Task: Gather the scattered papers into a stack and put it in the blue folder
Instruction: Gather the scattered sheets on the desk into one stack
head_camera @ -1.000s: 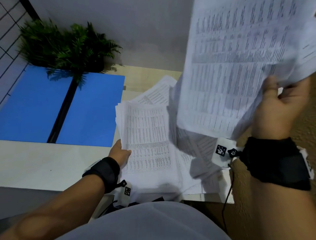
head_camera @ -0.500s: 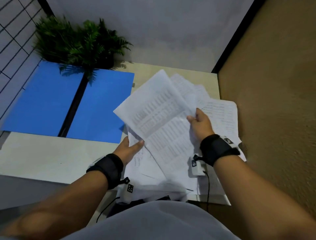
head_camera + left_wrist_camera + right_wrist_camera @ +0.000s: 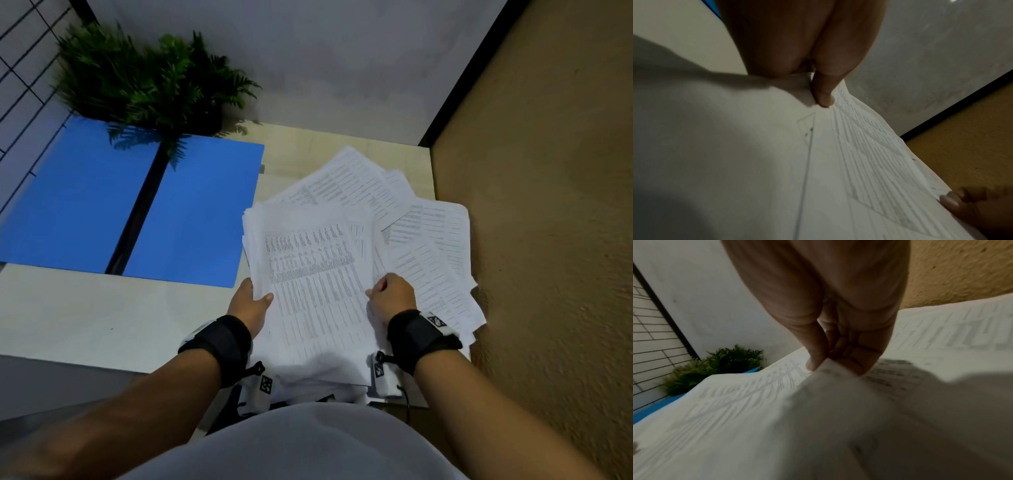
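A stack of printed white papers (image 3: 315, 274) lies on the pale table, right of the open blue folder (image 3: 191, 212). My left hand (image 3: 251, 298) grips the stack's left edge, thumb on top (image 3: 823, 95). My right hand (image 3: 390, 294) pinches the right edge of the top sheet (image 3: 824, 368) between thumb and fingers. More loose sheets (image 3: 428, 240) fan out crookedly behind and to the right of the stack, some overhanging the table's right edge.
A green fern (image 3: 147, 82) stands at the back left, its fronds over the folder's far edge. A grey wall (image 3: 342, 61) runs behind and a tan textured wall (image 3: 548, 205) closes the right side. The table (image 3: 85, 315) shows bare surface in front of the folder.
My right hand came down from high up with a sheet and laid it on the stack. The left hand stayed at the stack's left edge.
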Tool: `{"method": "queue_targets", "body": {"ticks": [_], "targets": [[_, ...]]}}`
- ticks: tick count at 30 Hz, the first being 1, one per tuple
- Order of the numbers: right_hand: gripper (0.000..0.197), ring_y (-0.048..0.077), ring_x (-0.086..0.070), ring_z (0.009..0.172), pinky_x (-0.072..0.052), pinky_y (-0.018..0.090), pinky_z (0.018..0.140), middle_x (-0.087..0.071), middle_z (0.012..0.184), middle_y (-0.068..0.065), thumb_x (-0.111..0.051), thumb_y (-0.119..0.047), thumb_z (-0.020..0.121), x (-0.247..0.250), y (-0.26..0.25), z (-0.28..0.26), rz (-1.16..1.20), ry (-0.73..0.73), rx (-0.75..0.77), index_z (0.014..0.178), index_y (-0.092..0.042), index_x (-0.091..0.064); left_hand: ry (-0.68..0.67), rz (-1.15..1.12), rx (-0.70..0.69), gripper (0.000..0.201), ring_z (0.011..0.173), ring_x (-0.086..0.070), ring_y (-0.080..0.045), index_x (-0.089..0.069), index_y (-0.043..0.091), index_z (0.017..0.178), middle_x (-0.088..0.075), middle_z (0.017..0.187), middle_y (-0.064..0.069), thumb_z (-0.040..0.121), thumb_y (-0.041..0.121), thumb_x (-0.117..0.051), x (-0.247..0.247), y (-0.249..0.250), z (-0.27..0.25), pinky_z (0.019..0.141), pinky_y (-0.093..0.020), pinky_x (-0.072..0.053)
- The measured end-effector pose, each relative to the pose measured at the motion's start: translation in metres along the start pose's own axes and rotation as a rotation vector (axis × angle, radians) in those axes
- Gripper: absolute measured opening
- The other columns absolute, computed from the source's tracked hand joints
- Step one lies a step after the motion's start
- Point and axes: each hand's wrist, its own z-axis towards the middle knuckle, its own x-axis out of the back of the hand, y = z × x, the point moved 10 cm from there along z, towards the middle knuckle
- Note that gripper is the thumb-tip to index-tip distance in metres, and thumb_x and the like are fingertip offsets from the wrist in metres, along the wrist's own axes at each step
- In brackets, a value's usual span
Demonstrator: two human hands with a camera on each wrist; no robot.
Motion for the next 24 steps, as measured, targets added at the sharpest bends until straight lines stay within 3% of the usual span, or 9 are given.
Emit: {"method": "queue_targets", "body": {"ticks": [4,6,8,11,14,16,18,20,24], "targets": [[0.021,0.017,-0.054,0.079,-0.041,0.024,0.062,-0.052,0.088,0.003,-0.063,-0.008,0.089,-0.012,0.017,-0.009,-0.253,-0.138,0.018,0.099,-0.012,-0.045,0.006,-0.011,0.012,0.048,0.126,-0.048,-0.021,-0.039,0.010,0.140,-0.046,0.128,0.008,0.099,0.032,-0.050,-0.003,0.001,-0.004,0.106,-0.034,-0.037],[0.020,0.012,-0.049,0.069,-0.040,0.023,0.056,-0.054,0.086,0.002,-0.064,-0.012,0.088,-0.025,0.021,-0.011,-0.370,-0.245,0.041,0.100,-0.011,-0.048,-0.034,-0.028,-0.005,0.056,0.123,-0.050,-0.017,-0.039,0.017,0.139,-0.048,0.126,0.011,0.091,0.038,-0.062,-0.007,0.002,-0.005,0.104,-0.033,-0.039],[0.023,0.019,-0.056,0.080,-0.042,0.024,0.067,-0.062,0.102,0.009,-0.061,-0.012,0.090,-0.034,0.015,-0.009,-0.435,-0.279,0.109,0.111,-0.008,-0.052,-0.080,0.004,-0.045,0.062,0.120,-0.057,-0.020,-0.043,0.020,0.136,-0.058,0.129,0.005,0.083,0.029,-0.073,-0.011,0.004,-0.005,0.102,-0.038,-0.046],[0.043,0.029,-0.057,0.115,-0.039,0.023,0.088,-0.057,0.131,0.014,-0.058,-0.017,0.095,-0.039,0.007,-0.008,-0.439,-0.317,0.190,0.136,-0.011,-0.048,-0.046,-0.039,-0.040,0.060,0.120,-0.056,-0.024,-0.041,0.022,0.140,-0.058,0.130,-0.001,0.087,0.008,-0.066,-0.008,0.003,-0.004,0.104,-0.044,-0.045],[0.047,0.030,-0.050,0.123,-0.043,0.038,0.102,-0.048,0.132,0.011,-0.062,-0.030,0.091,-0.002,0.009,-0.004,-0.313,-0.059,0.150,0.136,-0.023,-0.050,0.023,-0.100,-0.036,0.057,0.122,-0.052,-0.021,-0.039,0.020,0.143,-0.051,0.128,0.006,0.092,0.003,-0.058,0.002,0.008,-0.005,0.106,-0.039,-0.040],[0.054,0.032,-0.042,0.127,-0.038,0.048,0.103,-0.042,0.137,0.011,-0.067,-0.030,0.088,0.052,0.035,-0.006,-0.214,0.305,-0.070,0.137,-0.021,-0.047,0.030,-0.142,0.007,0.054,0.119,-0.053,-0.023,-0.040,0.016,0.143,-0.052,0.125,0.004,0.094,0.004,-0.057,0.002,0.005,-0.003,0.103,-0.037,-0.041],[0.067,0.035,-0.036,0.132,-0.035,0.050,0.108,-0.035,0.144,0.015,-0.073,-0.027,0.084,0.085,0.073,-0.015,-0.064,0.496,-0.329,0.141,-0.014,-0.040,-0.003,-0.155,0.076,0.049,0.112,-0.058,-0.026,-0.047,0.014,0.138,-0.058,0.130,-0.003,0.092,0.007,-0.061,-0.005,0.001,-0.001,0.099,-0.040,-0.045],[0.084,0.038,-0.036,0.136,-0.036,0.050,0.112,-0.032,0.147,0.018,-0.078,-0.025,0.080,0.092,0.102,-0.020,0.096,0.506,-0.501,0.146,-0.008,-0.031,-0.037,-0.120,0.125,0.049,0.110,-0.061,-0.031,-0.052,0.012,0.133,-0.062,0.130,-0.012,0.087,0.011,-0.068,-0.014,0.000,-0.001,0.095,-0.043,-0.049],[0.092,0.036,-0.048,0.131,-0.041,0.046,0.110,-0.042,0.149,0.014,-0.085,-0.021,0.069,0.076,0.132,-0.015,0.357,0.431,-0.600,0.145,-0.005,-0.036,-0.011,0.067,0.086,0.053,0.118,-0.057,-0.031,-0.048,0.002,0.136,-0.057,0.127,-0.004,0.087,0.006,-0.068,-0.033,0.017,-0.007,0.085,-0.025,-0.041]]}}
